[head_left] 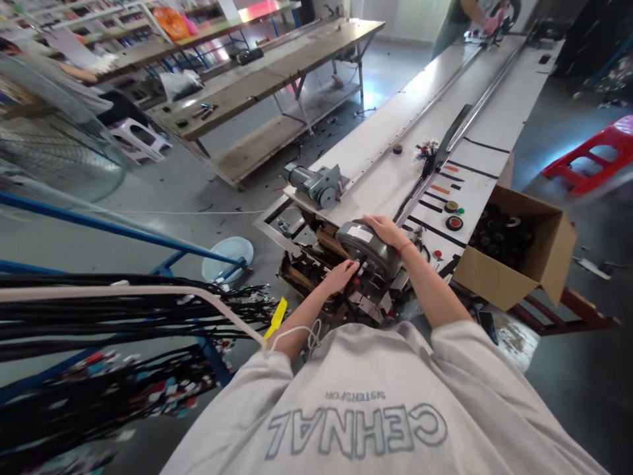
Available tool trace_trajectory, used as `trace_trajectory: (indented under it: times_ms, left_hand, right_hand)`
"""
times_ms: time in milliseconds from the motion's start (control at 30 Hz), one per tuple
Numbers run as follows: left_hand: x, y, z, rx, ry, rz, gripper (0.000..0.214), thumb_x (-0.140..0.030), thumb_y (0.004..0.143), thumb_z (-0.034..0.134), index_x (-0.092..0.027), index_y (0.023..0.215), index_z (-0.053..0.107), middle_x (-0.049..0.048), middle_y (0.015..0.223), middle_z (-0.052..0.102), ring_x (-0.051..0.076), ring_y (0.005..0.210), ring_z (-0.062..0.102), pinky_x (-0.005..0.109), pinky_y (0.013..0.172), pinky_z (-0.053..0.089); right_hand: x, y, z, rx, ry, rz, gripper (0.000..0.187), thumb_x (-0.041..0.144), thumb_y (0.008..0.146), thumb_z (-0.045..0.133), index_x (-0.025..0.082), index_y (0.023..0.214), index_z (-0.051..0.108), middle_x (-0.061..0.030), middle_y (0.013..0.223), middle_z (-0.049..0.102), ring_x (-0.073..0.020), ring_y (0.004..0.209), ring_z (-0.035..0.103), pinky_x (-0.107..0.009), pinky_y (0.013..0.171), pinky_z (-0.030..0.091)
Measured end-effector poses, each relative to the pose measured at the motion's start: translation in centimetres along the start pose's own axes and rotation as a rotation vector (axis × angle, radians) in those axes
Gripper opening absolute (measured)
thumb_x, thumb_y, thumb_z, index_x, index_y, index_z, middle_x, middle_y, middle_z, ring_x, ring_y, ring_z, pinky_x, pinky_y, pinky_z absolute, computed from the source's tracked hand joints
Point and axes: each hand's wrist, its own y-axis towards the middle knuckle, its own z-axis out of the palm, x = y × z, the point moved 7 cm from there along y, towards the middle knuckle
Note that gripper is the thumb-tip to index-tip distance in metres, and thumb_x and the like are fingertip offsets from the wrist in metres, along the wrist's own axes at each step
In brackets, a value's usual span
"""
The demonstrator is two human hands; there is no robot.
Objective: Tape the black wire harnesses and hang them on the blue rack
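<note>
My right hand (384, 231) lies over the top of a round grey metal drum (363, 243) at the near end of a long white machine bed (390, 145), fingers spread across it. My left hand (341, 273) reaches into the dark mechanism (321, 264) just below and left of the drum; its fingers are bent and pressed against a part I cannot make out. A small grey motor (316, 185) sits on the bed's left edge. Coloured push buttons (452, 214) are on the panel to the right of my right hand.
An open cardboard box (534, 264) of black rolls stands at the right. A blue rack with bundles of black cables (113, 316) fills the left. A pale basin (227, 258) lies on the floor. Long workbenches (277, 72) stand behind, a red stool (593, 155) far right. Another person (475, 16) works at the bed's far end.
</note>
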Motion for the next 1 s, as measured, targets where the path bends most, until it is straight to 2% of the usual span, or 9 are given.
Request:
trace_trajectory:
  times_ms: [67,167,333,467,567,700,833,933,1000]
  left_hand:
    - [-1.7,-0.5,-0.2,-0.054,0.260,0.046,0.034,-0.049,0.088,0.053,-0.017,0.084,0.062,0.0051,0.062,0.069,0.023,0.070,0.068,0.028,0.067,0.046]
    - [-3.5,-1.3,-1.9,-0.161,0.478,0.024,0.028,-0.043,0.087,0.057,-0.016,0.084,0.065,0.0057,0.057,0.066,0.025,0.070,0.068,0.028,0.065,0.043]
    - [-5.3,-1.6,-7.0,-0.269,0.487,0.038,0.031,-0.045,0.087,0.057,-0.018,0.096,0.067,0.0035,0.063,0.069,0.021,0.063,0.067,0.026,0.064,0.044]
    - [-5.3,-1.8,-8.4,-0.269,0.529,0.046,0.034,-0.043,0.088,0.056,-0.016,0.108,0.063,0.0030,0.062,0.069,0.022,0.069,0.068,0.026,0.066,0.045]
    - [-5.1,-2.0,-8.4,-0.267,0.507,0.028,0.040,-0.046,0.088,0.056,-0.015,0.114,0.059,0.0034,0.064,0.070,0.023,0.072,0.068,0.027,0.068,0.046]
    - [-5.5,-1.9,-8.1,-0.228,0.523,0.039,0.043,-0.045,0.088,0.058,-0.016,0.119,0.056,0.0042,0.066,0.070,0.024,0.079,0.069,0.027,0.071,0.047]
    - [-5.2,-1.5,-8.9,-0.380,0.737,-0.007,0.060,-0.044,0.086,0.062,-0.011,0.133,0.046,0.0151,0.087,0.073,0.031,0.092,0.069,0.034,0.081,0.048]
    - [-3.1,-1.0,-9.9,-0.458,0.816,-0.103,0.055,-0.044,0.085,0.062,-0.006,0.124,0.054,0.0222,0.095,0.071,0.035,0.097,0.067,0.041,0.086,0.048]
    - [-1.1,-0.3,-9.3,-0.299,0.700,-0.104,0.039,-0.046,0.086,0.057,-0.009,0.095,0.067,0.0184,0.084,0.071,0.033,0.091,0.068,0.039,0.085,0.049]
  right_hand:
    - [-2.8,-3.9,-1.3,-0.187,-0.008,0.005,0.058,0.047,0.101,0.022,0.014,0.096,0.069,-0.0063,0.092,0.069,-0.0235,0.094,0.062,-0.030,0.087,0.045]
    - [-8.7,-10.0,-2.9,-0.457,-0.320,0.362,0.036,0.035,0.094,0.041,0.011,0.104,0.065,-0.0167,0.106,0.064,-0.0302,0.105,0.058,-0.039,0.090,0.045]
    - [-13.6,-16.7,-3.4,-0.431,-0.276,0.734,0.036,0.019,0.072,0.064,0.010,0.107,0.061,-0.0201,0.106,0.062,-0.0359,0.105,0.058,-0.049,0.092,0.044]
    - [-9.9,-19.8,-1.2,-0.243,0.244,0.446,0.024,0.038,0.079,0.064,0.018,0.090,0.060,-0.0088,0.087,0.065,-0.0274,0.087,0.063,-0.040,0.081,0.051]
    - [-3.0,-20.7,4.3,0.165,0.724,0.119,0.047,0.065,0.080,0.062,0.018,0.088,0.058,-0.0098,0.088,0.065,-0.0258,0.085,0.063,-0.039,0.081,0.051]
    - [2.6,-17.9,13.7,0.771,1.120,0.220,0.081,0.092,0.077,0.024,0.017,0.082,0.055,-0.0135,0.085,0.065,-0.0262,0.080,0.067,-0.039,0.074,0.054]
    - [1.1,-13.4,16.7,0.617,1.006,0.446,0.074,0.084,0.085,0.011,0.021,0.065,0.044,-0.0080,0.060,0.060,-0.0166,0.051,0.059,-0.024,0.047,0.046]
    - [0.1,-16.0,15.0,0.552,0.924,0.360,0.069,0.085,0.085,0.020,0.023,0.061,0.039,-0.0068,0.054,0.059,-0.0149,0.040,0.052,-0.023,0.038,0.038]
    - [-0.9,-18.7,12.1,0.423,0.901,0.249,0.068,0.085,0.084,0.026,0.023,0.063,0.042,-0.0074,0.058,0.061,-0.0170,0.044,0.054,-0.025,0.041,0.042]
